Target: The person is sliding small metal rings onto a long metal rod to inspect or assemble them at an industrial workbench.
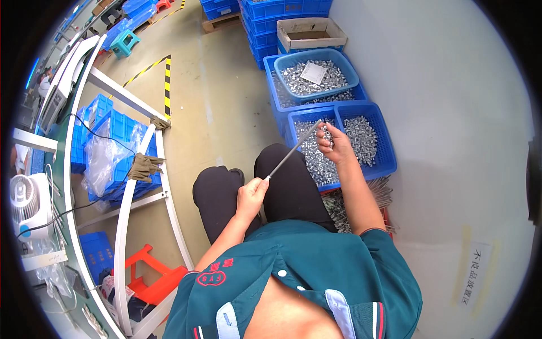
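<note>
1. Grey metal rod point(293, 150) slants up in front of the dark trousers point(289, 189), its upper end over the left compartment of the blue basket point(387, 148).
2. Left hand point(252, 198): closed round the rod's lower end, grasping it.
3. Right hand point(335, 144): fingers curled in, their tips at the rod's upper end; I cannot tell whether they pinch it or also hold a small part.
4. Small silver parts point(361, 139) fill both compartments of the blue basket, split by a divider running from its far edge.
5. Beyond that far edge, a pale blue basin point(352, 69) holds more silver pieces, with a white card point(313, 73) lying on them.
6. Thin metal rods point(384, 195) lie below the basket's near right corner.
7. At the left, a white fan point(35, 199) stands on the green counter point(69, 195), near its edge.
</note>
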Demonstrator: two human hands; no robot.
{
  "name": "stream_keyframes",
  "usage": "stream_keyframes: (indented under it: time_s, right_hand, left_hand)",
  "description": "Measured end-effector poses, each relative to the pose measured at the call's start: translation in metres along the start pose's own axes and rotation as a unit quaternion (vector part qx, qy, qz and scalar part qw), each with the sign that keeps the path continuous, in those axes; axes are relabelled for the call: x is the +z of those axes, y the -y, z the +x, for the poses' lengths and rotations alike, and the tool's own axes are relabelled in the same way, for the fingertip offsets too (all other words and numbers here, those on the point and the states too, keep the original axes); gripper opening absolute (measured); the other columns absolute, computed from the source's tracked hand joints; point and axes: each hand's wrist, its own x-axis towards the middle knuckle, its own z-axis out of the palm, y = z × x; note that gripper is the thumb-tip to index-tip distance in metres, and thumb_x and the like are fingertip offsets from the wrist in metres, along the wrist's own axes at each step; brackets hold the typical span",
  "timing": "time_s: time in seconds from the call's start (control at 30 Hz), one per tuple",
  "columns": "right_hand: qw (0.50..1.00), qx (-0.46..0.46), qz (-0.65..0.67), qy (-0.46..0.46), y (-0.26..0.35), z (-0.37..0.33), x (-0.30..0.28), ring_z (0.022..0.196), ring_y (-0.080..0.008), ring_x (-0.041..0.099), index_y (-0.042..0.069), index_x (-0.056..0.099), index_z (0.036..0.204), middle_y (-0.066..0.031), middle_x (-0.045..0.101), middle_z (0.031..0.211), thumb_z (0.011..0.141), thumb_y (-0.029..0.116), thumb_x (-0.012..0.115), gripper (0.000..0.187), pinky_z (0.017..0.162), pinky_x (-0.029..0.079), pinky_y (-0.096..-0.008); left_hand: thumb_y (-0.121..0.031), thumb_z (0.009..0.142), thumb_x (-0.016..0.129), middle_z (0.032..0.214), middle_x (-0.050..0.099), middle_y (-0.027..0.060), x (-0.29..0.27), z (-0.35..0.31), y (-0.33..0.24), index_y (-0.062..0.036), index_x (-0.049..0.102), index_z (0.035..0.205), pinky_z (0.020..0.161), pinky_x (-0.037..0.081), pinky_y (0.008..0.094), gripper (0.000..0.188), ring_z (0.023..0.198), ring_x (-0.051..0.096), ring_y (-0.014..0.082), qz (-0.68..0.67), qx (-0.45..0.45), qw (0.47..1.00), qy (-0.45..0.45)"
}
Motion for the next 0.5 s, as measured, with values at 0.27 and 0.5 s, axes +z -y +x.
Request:
stream_keyframes:
  time_s: [0.27,0.5]
  right_hand:
    - [0.997,0.011,0.065,0.042,0.003,0.001,-0.003,0.052,-0.0076,0.038,0.008,0.056,0.099,-0.0036,0.049,0.075,0.095,0.027,0.048,0.021,0.038,0.028,-0.0171]
    - [0.998,-0.014,0.047,0.051,0.003,-0.009,0.002,0.056,-0.0087,0.04,0.005,0.054,0.109,-0.0059,0.049,0.081,0.095,0.024,0.048,0.025,0.04,0.031,-0.0166]
  left_hand:
    - [-0.02,0.09,0.057,0.056,0.034,-0.0025,0.001,-0.001,-0.002,-0.0014,0.048,0.068,0.047,0.029,0.0261,0.031,0.056,0.031,0.0049,0.038,0.007,0.999,0.009]
    - [-0.025,0.089,0.058,0.052,0.039,0.0094,0.002,0.0,0.001,-0.0016,0.05,0.068,0.046,0.034,0.0328,0.033,0.047,0.035,0.0157,0.041,0.013,0.999,0.0]
